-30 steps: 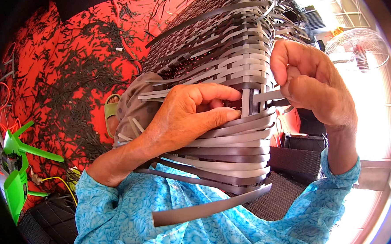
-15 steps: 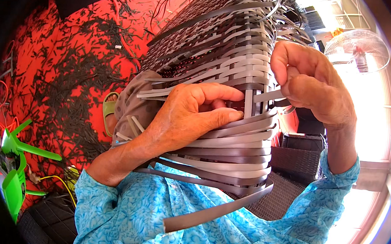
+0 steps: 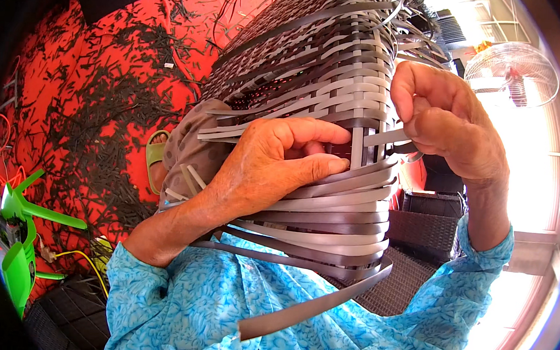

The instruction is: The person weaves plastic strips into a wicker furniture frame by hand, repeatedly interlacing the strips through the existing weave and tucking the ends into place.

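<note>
A box-shaped piece of wicker work [image 3: 361, 84] in grey and brown flat plastic strips stands before me, its near corner toward me. My right hand [image 3: 451, 117] is closed on a grey strip [image 3: 383, 138], which runs level from the corner to its fingers. At the left of the corner, my left hand [image 3: 274, 165] curls its fingers at a gap in the weave. Its index finger and thumb tips are close to a pale upright strip [image 3: 357, 147]; what its inner fingers hold is hidden. Below, several strips wrap the corner, and a loose brown strip end [image 3: 298, 315] hangs over my blue patterned shirt.
Cut strip scraps [image 3: 125, 116] litter the red floor on the left. A green plastic item [image 3: 28, 212] with a yellow cable stands at lower left. A wire-caged fan [image 3: 513, 73] is at upper right. Dark woven pieces [image 3: 423, 230] lie behind the corner on the right.
Both hands keep nearly the same place and grip. The right hand and the loose strip end below have shifted very slightly to the right.
</note>
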A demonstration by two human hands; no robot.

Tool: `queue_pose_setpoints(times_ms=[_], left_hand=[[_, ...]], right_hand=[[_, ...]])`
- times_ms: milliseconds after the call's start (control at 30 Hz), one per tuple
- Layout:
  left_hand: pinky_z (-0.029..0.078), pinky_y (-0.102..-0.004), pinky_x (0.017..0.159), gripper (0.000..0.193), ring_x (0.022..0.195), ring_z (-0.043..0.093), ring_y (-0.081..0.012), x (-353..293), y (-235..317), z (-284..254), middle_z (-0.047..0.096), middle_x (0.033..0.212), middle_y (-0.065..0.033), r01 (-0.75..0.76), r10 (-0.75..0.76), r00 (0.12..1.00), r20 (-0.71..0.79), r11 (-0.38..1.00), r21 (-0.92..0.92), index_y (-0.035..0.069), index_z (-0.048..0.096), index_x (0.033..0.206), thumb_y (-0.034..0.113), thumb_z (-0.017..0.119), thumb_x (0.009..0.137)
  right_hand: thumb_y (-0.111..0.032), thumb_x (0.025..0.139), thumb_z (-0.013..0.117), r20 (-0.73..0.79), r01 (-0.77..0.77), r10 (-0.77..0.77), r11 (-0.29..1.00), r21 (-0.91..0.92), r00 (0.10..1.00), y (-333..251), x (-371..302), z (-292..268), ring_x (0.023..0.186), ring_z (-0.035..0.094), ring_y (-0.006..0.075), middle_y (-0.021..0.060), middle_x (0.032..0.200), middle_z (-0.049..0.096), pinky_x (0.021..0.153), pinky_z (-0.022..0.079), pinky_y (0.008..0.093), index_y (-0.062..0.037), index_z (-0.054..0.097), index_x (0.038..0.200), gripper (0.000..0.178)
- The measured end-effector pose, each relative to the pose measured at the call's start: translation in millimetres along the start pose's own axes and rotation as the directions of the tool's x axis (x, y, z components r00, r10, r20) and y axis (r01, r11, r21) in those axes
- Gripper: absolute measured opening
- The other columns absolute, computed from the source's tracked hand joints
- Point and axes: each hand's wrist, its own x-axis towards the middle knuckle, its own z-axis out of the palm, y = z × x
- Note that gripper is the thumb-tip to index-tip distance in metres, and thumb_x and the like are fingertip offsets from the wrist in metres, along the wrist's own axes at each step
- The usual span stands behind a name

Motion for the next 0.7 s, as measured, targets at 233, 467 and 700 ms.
queue_pose_setpoints(times_ms=[233,467,700], left_hand=[[0.037,-0.0175,0.053,0.030,0.061,0.046,-0.0001,0.0,0.5,1.3,0.054,0.068,0.0062,0.019,-0.020,1.000,-0.007,1.000,-0.010,-0.001,0.066,0.108,0.015,0.069,0.083],[0.037,-0.0176,0.051,0.028,0.060,0.047,-0.0001,3.8,2.8,-0.6,0.056,0.067,0.0053,0.032,-0.032,0.999,0.002,0.998,0.055,-0.001,0.065,0.104,0.015,0.070,0.083],[0.037,-0.0175,0.052,0.014,0.061,0.051,-0.0019,8.6,-9.8,-9.8,0.059,0.070,0.0032,0.057,-0.059,0.998,0.001,0.956,-0.289,0.005,0.063,0.088,0.018,0.068,0.085]], right_hand=[[-0.008,0.074,0.049,0.042,-0.060,0.058,0.997,0.041,0.997,3.9,0.7,2.1,0.048,0.027,-0.0009,-0.0088,0.058,0.037,0.043,0.017,0.0175,-0.0048,0.048,0.083,0.010],[-0.004,0.076,0.053,0.104,-0.061,0.063,0.998,-0.018,0.993,16.0,-2.4,-0.5,0.050,0.034,-0.0004,-0.0072,0.062,0.044,0.046,0.023,0.0176,-0.0020,0.049,0.095,0.019],[-0.008,0.081,0.068,-0.054,0.186,-0.274,0.772,-0.607,0.960,24.6,-13.9,3.4,0.063,0.044,0.0011,0.0003,0.084,0.053,0.053,0.034,0.0189,-0.0025,0.058,0.099,0.021]])
